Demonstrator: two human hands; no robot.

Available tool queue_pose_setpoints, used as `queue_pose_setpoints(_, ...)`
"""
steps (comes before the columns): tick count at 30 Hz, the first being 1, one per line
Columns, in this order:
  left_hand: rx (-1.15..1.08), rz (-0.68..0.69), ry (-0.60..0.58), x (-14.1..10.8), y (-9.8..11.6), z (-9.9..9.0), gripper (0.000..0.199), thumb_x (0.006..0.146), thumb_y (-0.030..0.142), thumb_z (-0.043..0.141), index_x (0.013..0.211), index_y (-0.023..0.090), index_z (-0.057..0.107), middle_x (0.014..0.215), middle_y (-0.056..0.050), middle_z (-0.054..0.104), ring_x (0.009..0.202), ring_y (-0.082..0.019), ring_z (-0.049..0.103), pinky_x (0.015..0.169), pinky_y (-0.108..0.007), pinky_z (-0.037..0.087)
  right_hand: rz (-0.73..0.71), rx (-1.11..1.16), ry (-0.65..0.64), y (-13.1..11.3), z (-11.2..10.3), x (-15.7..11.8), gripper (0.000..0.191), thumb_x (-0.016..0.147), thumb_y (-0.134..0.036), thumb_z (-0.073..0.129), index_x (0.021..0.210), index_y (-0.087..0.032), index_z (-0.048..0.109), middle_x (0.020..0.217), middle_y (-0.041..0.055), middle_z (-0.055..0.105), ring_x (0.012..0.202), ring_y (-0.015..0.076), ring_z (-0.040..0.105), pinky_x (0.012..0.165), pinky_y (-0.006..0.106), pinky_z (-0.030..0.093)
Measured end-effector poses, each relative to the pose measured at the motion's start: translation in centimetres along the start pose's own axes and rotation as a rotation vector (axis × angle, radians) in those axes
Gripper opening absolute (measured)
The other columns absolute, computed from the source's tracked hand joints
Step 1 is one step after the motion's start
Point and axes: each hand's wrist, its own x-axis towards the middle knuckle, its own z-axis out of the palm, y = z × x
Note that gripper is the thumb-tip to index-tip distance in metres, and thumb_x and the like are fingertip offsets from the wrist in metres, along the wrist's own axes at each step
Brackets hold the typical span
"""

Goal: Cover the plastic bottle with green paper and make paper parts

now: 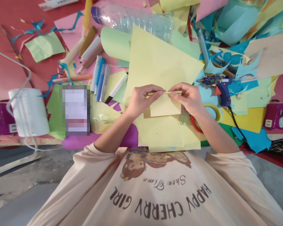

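Observation:
A small piece of pale yellow paper (165,106) is pinched between my two hands, its far edge rolled or folded into a narrow strip. My left hand (147,98) closes on the left end of that edge with thumb and fingers. On the other end, my right hand (186,96) holds it in the same pinch, the fingertips of both hands nearly meeting in the middle. Beneath and beyond lies a large yellow sheet (160,59), with more yellow sheets (160,133) near my body.
Left are markers (100,78), a blurred phone-like device (75,110) and a white cylindrical object (29,113). A plastic bottle (136,22) lies at the back. Right are a blue glue gun (225,89), a yellow tape roll (212,111) and blue paper scraps (245,86).

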Motion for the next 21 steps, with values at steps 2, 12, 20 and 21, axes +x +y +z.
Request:
queue_pose_setpoints(2,0.011,0.010,0.006,0.0,0.0,0.0,0.012,0.084,0.026,0.065,0.083,0.018,0.074,0.084,-0.002,0.078,0.080,-0.012,0.072,0.073,-0.021,0.057,0.009,0.000,-0.005,0.0,0.0,0.0,0.021,0.077,-0.041,0.074,0.084,-0.022,0.072,0.062,-0.0032,0.060,0.052,0.0080,0.049,0.049,0.022,0.042)
queue_pose_setpoints(12,0.063,-0.014,0.020,-0.2,-0.2,0.1,0.010,0.082,0.027,0.066,0.083,0.020,0.073,0.086,-0.002,0.077,0.082,-0.014,0.072,0.077,-0.026,0.060,0.015,0.029,0.006,-0.2,0.2,0.0,0.019,0.076,-0.037,0.075,0.085,-0.021,0.071,0.075,-0.0021,0.068,0.049,0.0055,0.047,0.042,0.020,0.035)
queue_pose_setpoints(20,-0.028,0.069,0.062,-0.3,-1.2,0.2,0.017,0.080,0.029,0.071,0.094,0.022,0.066,0.096,-0.002,0.074,0.082,-0.012,0.072,0.077,-0.025,0.061,0.003,0.008,0.018,-0.3,0.1,-0.1,0.016,0.077,-0.034,0.074,0.087,-0.022,0.072,0.071,-0.0032,0.066,0.044,0.0043,0.042,0.038,0.020,0.030)
queue_pose_setpoints(21,-0.027,0.065,0.060,-0.3,-1.2,0.2,0.018,0.080,0.030,0.071,0.094,0.021,0.065,0.096,-0.003,0.074,0.082,-0.012,0.072,0.077,-0.025,0.061,0.002,0.010,0.020,-0.3,0.1,-0.1,0.015,0.077,-0.034,0.074,0.086,-0.022,0.072,0.070,-0.0034,0.066,0.044,0.0041,0.042,0.037,0.020,0.029)
